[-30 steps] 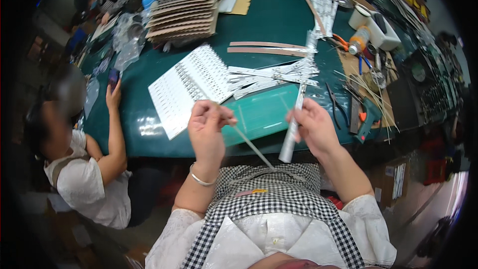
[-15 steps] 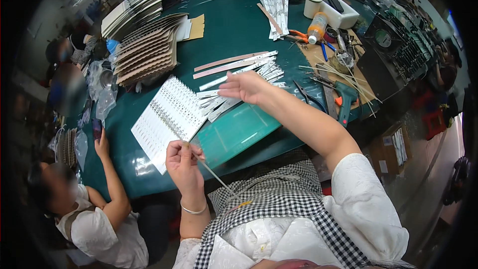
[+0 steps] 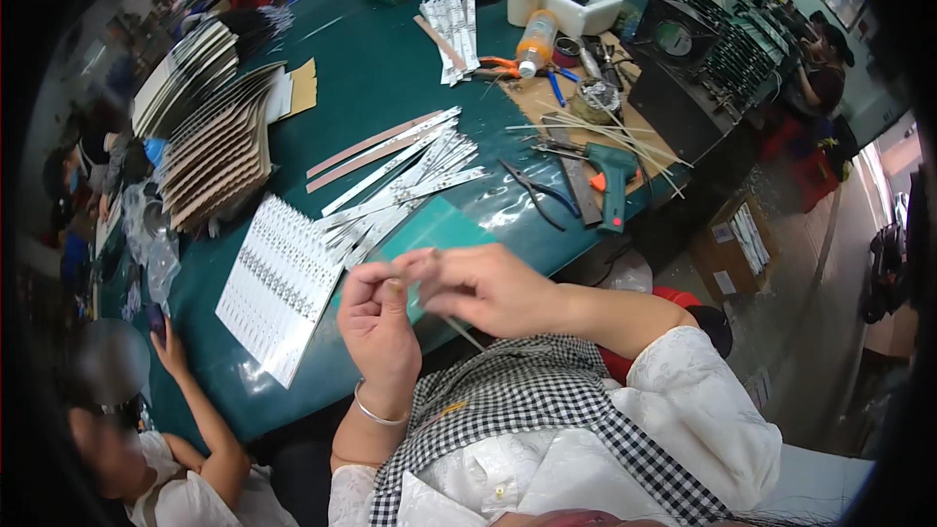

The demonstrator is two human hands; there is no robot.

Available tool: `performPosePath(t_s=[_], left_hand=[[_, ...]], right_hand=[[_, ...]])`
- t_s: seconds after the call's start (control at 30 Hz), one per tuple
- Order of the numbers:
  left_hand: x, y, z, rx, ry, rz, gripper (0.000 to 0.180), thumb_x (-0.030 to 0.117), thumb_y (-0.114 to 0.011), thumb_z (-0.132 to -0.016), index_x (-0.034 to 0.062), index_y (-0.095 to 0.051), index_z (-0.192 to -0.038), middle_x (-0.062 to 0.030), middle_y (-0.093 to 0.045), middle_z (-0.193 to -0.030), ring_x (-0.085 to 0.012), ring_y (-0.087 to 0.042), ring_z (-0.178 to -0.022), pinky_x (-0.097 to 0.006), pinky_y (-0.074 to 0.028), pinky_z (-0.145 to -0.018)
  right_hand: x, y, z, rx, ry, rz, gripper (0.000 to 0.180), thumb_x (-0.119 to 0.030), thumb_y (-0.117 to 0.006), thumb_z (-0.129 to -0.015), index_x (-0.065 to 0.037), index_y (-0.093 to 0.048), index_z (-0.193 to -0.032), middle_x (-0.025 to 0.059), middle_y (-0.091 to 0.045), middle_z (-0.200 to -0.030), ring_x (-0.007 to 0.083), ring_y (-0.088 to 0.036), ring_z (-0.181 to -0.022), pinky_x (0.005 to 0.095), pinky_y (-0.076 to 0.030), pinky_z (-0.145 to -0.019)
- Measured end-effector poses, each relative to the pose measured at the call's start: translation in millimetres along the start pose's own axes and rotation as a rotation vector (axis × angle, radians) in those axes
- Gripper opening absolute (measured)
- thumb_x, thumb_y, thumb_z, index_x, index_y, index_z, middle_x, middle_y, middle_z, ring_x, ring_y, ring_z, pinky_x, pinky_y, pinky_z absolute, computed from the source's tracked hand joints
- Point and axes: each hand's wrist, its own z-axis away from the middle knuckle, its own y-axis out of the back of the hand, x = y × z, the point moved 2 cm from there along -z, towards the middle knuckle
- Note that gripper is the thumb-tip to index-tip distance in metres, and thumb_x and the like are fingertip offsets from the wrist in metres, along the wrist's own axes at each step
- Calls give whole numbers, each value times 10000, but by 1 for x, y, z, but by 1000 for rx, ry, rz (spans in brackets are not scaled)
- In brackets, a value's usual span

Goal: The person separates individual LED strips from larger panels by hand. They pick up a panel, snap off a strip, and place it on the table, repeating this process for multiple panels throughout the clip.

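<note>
Left hand's (image 3: 379,327) grip pinches a thin pale rod (image 3: 468,335) over the table's (image 3: 342,49) near edge; right hand's (image 3: 498,288) grip meets it, too blurred to tell; handling seems midway, loose white strips (image 3: 410,193) remaining beside a patterned sheet (image 3: 278,283).

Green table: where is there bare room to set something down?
Bare: far middle of the green table, between brown stack and far strips; left, between clear bag and white sheet. Crowded: at the white strip pile, and rightward among glue gun, pliers and bottle.
</note>
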Motion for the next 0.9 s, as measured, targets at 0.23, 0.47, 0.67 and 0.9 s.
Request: performPosePath(t_s=[0.23, 0.47, 0.67, 0.9], left_hand=[[12, 45, -2, 143, -41, -389, 233, 57, -558, -932, -33, -557, -1147, -155, -652, -1083, -193, -609, -1000, -304, -457, -893], [20, 93, 25, 297, 12, -502, 118, 2, -587, -901, -33, -610, -1011, -131, -673, -987, -175, -629, -933, -295, -474, -876], [56, 141, 50, 594, -26, -847, 68, -11, -641, -858, -52, -659, -910, -93, -671, -888, -134, -620, -838, -245, -478, -778], [63, 229, 74, 848, -2, -1120, 259, 39, -685, -806, 14, -663, -1063, -99, -654, -1003, -143, -597, -894, -263, -485, -756]], right_hand=[[61, 195, 24, 382, -225, 1112, 73, -62, -601, -777, -69, -640, -838, 112, -625, -832, 312, -602, -846, 416, -493, -744], [152, 244, 41, 628, -249, 1232, 196, -157, -733, -702, -62, -623, -832, 91, -613, -888, 292, -582, -936, 419, -483, -783], [172, 243, 49, 727, -291, 1130, 116, -74, -621, -763, -53, -666, -868, 153, -665, -841, 312, -658, -809, 389, -508, -708], [169, 256, 44, 457, -188, 1223, 87, -35, -627, -771, -55, -654, -851, 124, -660, -849, 303, -648, -803, 358, -500, -692]])
